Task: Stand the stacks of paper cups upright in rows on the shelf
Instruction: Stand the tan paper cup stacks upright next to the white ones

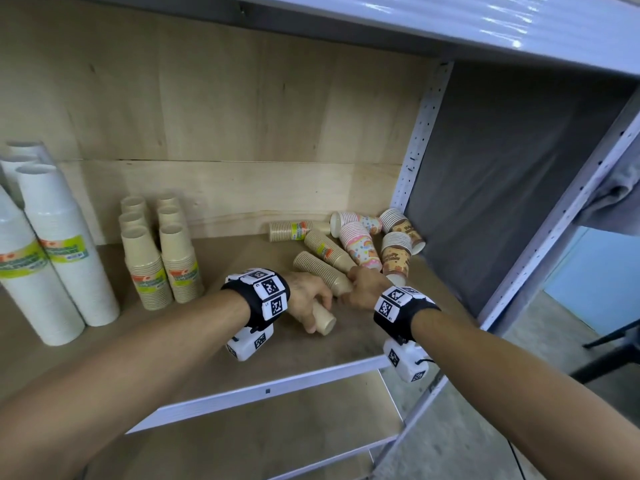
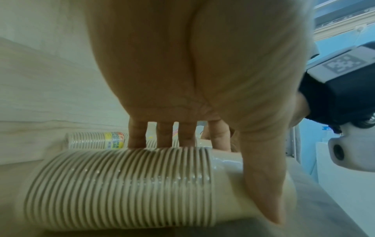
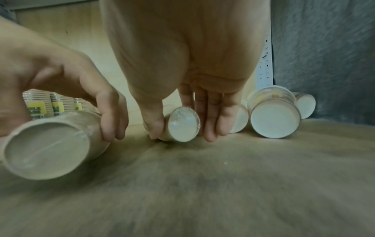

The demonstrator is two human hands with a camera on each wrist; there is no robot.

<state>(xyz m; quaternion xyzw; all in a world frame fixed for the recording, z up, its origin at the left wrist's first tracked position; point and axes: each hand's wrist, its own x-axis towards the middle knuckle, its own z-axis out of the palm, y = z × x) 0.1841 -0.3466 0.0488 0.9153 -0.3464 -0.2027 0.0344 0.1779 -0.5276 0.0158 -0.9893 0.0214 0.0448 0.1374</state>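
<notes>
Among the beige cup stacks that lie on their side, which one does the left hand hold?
The frontmost beige stack, nearest the shelf edge. The left hand grips it; the right hand holds its neighbour.

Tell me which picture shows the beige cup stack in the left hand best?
The left wrist view: the beige cup stack fills it, rims clear, under the left hand. The head view shows it small, partly covered; the right wrist view shows only its base.

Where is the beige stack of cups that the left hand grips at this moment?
In the head view, the beige stack lies on its side near the shelf's front edge, under the left hand, just left of the right hand.
</notes>
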